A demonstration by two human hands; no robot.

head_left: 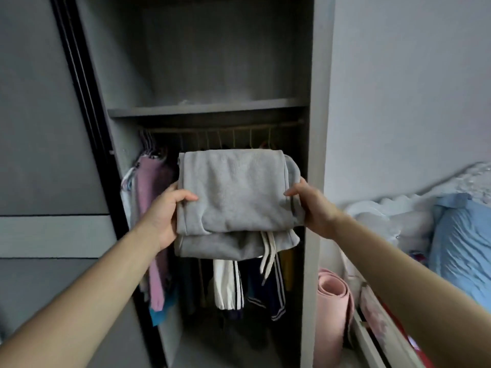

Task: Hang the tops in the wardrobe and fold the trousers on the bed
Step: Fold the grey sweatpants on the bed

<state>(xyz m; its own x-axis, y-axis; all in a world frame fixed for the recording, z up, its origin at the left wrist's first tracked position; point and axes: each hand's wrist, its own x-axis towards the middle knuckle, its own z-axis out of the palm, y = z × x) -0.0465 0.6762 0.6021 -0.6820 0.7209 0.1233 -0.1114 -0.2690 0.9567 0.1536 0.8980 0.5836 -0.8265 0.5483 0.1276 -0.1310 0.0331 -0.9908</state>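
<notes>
Folded grey trousers [233,200] with white drawstrings dangling from the lower edge are held up in front of the open wardrobe [316,128]. My left hand [167,216] grips their left edge, thumb on top. My right hand [310,205] grips the right edge the same way. Behind them, tops hang on the rail [220,128]: a pink top [152,197] at the left, and white and dark striped garments [228,282] lower down. The wardrobe shelf [207,108] runs above the rail. The bed [457,235] lies at the right.
A sliding door [45,155] covers the wardrobe's left half. A rolled pink mat [333,309] stands between wardrobe and bed. A blue pillow [462,243] and white bedding [393,216] lie on the bed. A grey wall [411,88] is on the right.
</notes>
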